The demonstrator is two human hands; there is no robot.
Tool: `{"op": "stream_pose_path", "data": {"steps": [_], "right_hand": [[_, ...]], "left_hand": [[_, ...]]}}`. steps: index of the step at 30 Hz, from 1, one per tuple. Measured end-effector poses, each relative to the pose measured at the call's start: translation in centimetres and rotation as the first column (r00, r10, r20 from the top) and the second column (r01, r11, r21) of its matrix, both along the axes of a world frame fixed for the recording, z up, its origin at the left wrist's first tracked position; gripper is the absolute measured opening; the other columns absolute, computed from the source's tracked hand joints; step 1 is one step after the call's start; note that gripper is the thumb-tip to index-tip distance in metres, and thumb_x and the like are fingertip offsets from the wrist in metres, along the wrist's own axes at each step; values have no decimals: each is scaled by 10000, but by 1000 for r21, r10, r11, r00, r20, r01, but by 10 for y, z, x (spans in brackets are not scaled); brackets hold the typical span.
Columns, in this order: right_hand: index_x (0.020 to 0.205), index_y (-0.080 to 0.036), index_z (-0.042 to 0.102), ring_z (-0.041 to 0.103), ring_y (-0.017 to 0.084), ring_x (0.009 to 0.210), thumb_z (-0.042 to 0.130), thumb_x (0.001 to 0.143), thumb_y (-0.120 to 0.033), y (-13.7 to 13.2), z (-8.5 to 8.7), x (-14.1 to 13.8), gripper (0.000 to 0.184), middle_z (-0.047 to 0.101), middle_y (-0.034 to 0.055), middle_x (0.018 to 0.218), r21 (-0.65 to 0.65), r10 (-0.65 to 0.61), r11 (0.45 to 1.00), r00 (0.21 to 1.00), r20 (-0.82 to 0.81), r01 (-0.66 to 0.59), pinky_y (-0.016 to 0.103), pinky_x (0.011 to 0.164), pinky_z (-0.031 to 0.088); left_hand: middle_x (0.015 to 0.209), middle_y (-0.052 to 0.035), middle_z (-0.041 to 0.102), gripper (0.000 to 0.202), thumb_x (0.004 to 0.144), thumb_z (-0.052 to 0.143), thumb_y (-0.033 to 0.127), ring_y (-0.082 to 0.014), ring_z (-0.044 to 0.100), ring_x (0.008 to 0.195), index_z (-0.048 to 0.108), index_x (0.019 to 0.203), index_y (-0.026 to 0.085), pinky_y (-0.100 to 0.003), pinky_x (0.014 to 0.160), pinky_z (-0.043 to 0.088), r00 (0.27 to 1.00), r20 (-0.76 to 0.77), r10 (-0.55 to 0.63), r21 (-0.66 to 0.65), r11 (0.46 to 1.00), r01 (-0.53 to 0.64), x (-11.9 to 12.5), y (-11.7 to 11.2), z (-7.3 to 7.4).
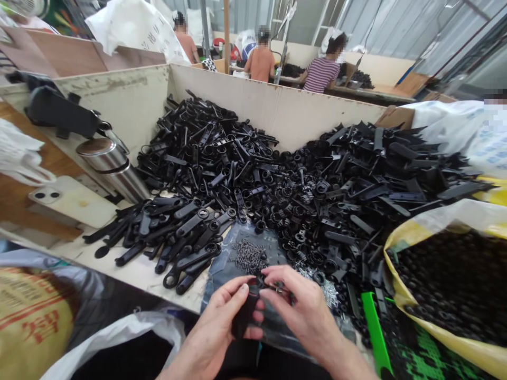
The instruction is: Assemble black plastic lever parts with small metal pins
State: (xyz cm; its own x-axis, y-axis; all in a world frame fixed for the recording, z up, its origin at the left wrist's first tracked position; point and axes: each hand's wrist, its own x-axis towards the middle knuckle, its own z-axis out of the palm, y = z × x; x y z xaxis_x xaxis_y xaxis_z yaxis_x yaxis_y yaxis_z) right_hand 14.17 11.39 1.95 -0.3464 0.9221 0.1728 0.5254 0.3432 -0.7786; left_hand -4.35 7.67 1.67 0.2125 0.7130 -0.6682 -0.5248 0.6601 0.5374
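At the lower left of the frame lies a woven sack (35, 316) with red print, and a white plastic bag (119, 338) is crumpled just right of it. Above them, at the left edge of the counter (130, 272), a white phone (71, 200) lies face down beside a steel flask (113, 166) that leans on its side. Right of the flask, a loose spread of flat black levers (174, 232) with ring ends covers the pale surface.

At the bottom centre, the left hand (222, 327) has its grip clenched around a black plastic part (243, 314), with the thumb pressed across its front. The part stands roughly upright between the two hands, just below a clear bag of small dark screws (249, 256). The right hand (301, 311) meets it from the right, and its grip pinches the part's top end between thumb and fingertips. A small piece sits there, too small to make out.

Behind the hands, a big heap of black parts (301, 179) fills the centre and is banked against a cardboard wall (277, 111). Beyond that wall, in the upper centre, three people (261, 58) sit at another bench.

Right of the right hand, a green strip (374, 327) slants down toward the bottom edge. At the lower right, a yellow bag (420, 232) stands open, full of small black pieces. A white sack (455, 126) lies above it.
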Motion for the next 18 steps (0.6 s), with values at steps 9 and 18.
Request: {"op": "stream_pose_path", "data": {"steps": [9,18], "right_hand": [[1236,-288,687,553,118,565,679,864,-187,-33,-13,8,385,651,43,1021,-52,-62,997,992,-108,56,240,510,496],[1086,-268,720,557,137,655,722,847,-199,-41,-18,18,248,603,36,990,-172,35,984,992,-119,-56,236,538,469]], "left_hand": [[995,-76,723,634,640,874,555,-190,637,845,727,1141,196,-329,691,610,999,-54,1,49,999,1,18,-20,5],[651,2,661,666,697,770,611,-132,581,567,647,1126,118,-264,551,475,979,-153,-136,48,988,144,19,-32,1]]}}
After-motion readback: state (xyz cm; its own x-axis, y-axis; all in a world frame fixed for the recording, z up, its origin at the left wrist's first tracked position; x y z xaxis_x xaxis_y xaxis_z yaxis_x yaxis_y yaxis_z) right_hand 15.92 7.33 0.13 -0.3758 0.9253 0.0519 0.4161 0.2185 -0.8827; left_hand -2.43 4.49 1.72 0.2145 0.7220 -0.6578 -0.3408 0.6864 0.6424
